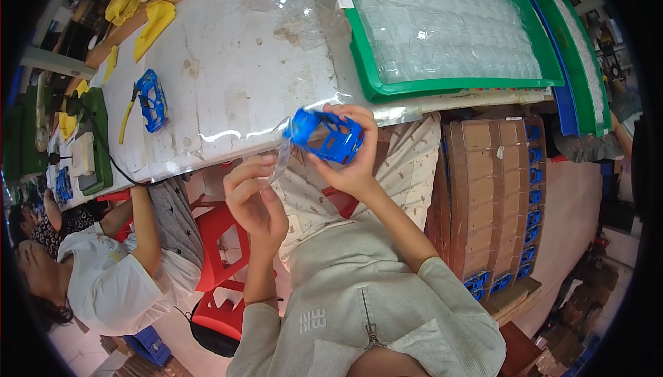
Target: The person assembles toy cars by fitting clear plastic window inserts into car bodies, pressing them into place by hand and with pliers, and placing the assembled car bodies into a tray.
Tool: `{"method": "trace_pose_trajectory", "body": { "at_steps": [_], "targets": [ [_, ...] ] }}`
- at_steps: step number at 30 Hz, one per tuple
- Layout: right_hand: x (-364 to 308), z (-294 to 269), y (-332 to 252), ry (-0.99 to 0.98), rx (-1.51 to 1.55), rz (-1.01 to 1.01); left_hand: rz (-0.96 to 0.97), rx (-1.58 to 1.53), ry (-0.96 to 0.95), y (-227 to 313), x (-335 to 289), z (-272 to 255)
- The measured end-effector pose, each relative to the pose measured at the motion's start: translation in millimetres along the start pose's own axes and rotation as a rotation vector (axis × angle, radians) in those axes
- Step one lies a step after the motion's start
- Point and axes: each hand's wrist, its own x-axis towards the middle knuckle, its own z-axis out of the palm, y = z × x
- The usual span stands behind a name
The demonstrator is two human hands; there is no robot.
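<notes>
Fitting, I'd judge: right hand (353,159) with fingers curled round blue car shell (335,146), near table (238,94) edge; left hand (254,201) pinching clear plastic piece (282,158) just beside it. Next likely wants careful lining-up.

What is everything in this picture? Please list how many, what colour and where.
held shell: one, blue, in right hand
clear piece: one, transparent, at left fingertips
loose shell: one, blue, table's left side
boxed shells: several, blue, in box
box: one, brown, right
table: one, white, top centre
trays: two, green, upper right
parts: many, transparent, in nearer green tray
yellow tool: one, yellow, by loose shell
yellow pieces: several, yellow, upper left
stools: at least one, red, lower left
co-workers: at least two, white and dark tops, left
left hand: one, bare, centre
right hand: one, bare, centre
</notes>
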Motion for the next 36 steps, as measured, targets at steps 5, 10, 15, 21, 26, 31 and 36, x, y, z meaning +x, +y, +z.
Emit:
{"method": "trace_pose_trajectory", "body": {
  "at_steps": [5,10,15,21,26,31,36],
  "targets": [
    [-20.6,1.9,12.6,-0.007,-0.315,-0.122,0.132,0.355,-0.292,-7.3,-3.6,-0.3],
    [-35.6,4.1,-0.3,-0.099,-0.33,-0.019,0.236,0.526,-0.462,-7.4,-15.6,5.2],
    [-45.5,7.8,7.8,-0.064,-0.347,-0.06,0.289,0.59,-0.53,-7.1,-13.4,5.0],
    [-44.8,10.6,5.0,-0.049,-0.404,-0.087,0.302,0.561,-0.561,-15.4,-8.4,5.6],
    [-44.9,10.5,3.1,-0.043,-0.419,-0.095,0.247,0.508,-0.557,-12.2,-5.3,2.8],
    [-45.1,14.1,0.1,-0.039,-0.365,-0.091,0.249,0.547,-0.567,-16.9,0.8,2.2],
    [-44.8,15.1,1.0,-0.046,-0.413,-0.143,0.197,0.639,-0.631,-17.3,5.3,5.3]
  ]
}}
